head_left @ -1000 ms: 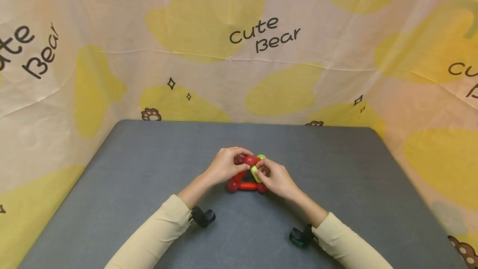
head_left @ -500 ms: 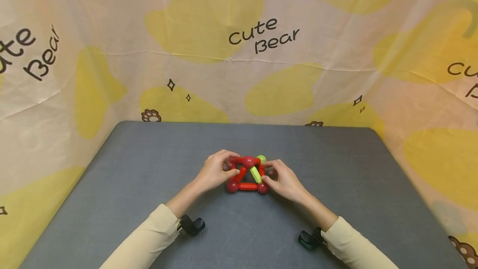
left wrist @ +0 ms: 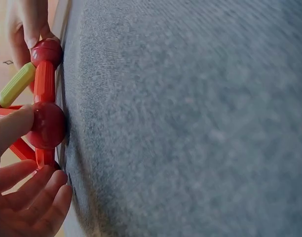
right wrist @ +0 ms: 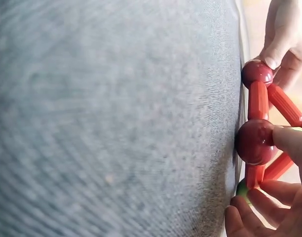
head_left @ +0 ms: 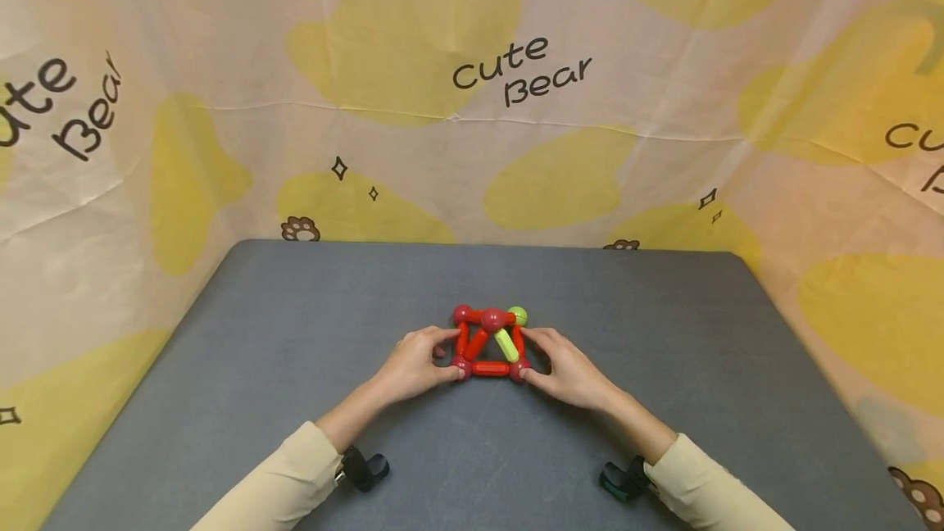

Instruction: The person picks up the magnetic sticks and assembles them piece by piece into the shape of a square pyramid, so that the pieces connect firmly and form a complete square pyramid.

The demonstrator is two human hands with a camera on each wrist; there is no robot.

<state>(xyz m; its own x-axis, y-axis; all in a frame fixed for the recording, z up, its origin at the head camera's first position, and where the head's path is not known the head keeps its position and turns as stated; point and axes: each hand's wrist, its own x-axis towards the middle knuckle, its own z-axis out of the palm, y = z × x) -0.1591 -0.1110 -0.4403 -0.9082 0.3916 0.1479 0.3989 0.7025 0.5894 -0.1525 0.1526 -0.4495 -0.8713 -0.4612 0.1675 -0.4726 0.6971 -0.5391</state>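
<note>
A frame of magnetic rods and balls [head_left: 490, 368] stands on the grey table, with red balls at its corners and one green ball [head_left: 518, 315] at the back right. A raised red ball [head_left: 492, 319] joins slanting rods, one of them a yellow-green rod [head_left: 506, 346]. My left hand [head_left: 415, 364] holds the frame's left side, thumb on the front-left ball [left wrist: 48, 125] and fingertips by the side rod. On the opposite side my right hand [head_left: 569, 368] holds it likewise, its thumb against the front-right ball [right wrist: 255, 142].
Around the frame extends the grey tabletop [head_left: 310, 310]. A patterned cloth [head_left: 413, 39] with lettering hangs behind the table and along its sides. Each wrist wears a black camera mount, the left mount [head_left: 365, 469] and the right mount [head_left: 624, 479].
Both hands have moved down and outward from the raised red ball and yellow-green rod to the frame's front corners. The back-left ball has come into sight; the frame stays in place.
</note>
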